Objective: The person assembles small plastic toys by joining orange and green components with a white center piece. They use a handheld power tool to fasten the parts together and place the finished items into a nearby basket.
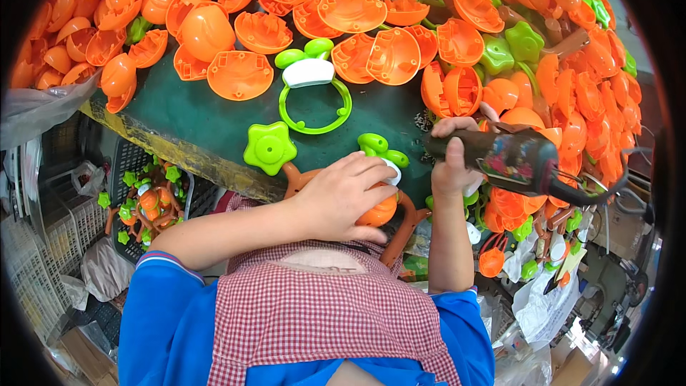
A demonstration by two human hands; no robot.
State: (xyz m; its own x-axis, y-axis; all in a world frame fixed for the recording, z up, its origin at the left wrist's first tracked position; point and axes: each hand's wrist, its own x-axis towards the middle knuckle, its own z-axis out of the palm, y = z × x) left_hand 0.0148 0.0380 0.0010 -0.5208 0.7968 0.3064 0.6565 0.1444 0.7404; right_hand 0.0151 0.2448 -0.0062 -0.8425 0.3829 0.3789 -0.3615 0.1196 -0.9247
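My left hand [348,191] is closed over a partly built plastic toy [379,211] near the table's front edge. The toy has an orange round body, a white and green part at its top, and brown limbs sticking out on both sides. My right hand [451,171] grips a dark corded electric screwdriver [511,159], held sideways to the right of the toy; its bit cannot be made out. Beyond my left hand lie a green star-shaped piece [270,149] and a green ring [315,129] with a white and green top.
Orange half shells [393,55] are heaped along the far side and right of the green table [193,118]. A black crate [128,186] with finished-looking toys stands low at the left. The screwdriver's cable [607,193] runs off to the right.
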